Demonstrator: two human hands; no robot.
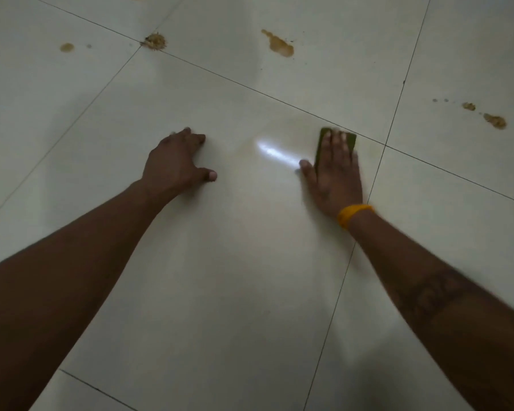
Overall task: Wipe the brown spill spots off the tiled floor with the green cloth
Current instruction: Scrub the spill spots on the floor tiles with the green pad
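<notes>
The right hand [334, 173] lay flat on the green cloth [337, 143], fingers straight and together, pressing it to the tiled floor [220, 292] without curling round it; a yellow band [353, 215] circled that wrist. To the left of the cloth, well apart from it, the left hand [175, 164] rested on the floor with fingers spread and nothing in its hold. Beyond the cloth lay the brown spill spots: 1 long spot [279, 46] straight ahead, 1 dark splat [155, 41] and 1 small spot [67, 47] to the far left, and 2 spots [494, 121] to the right.
</notes>
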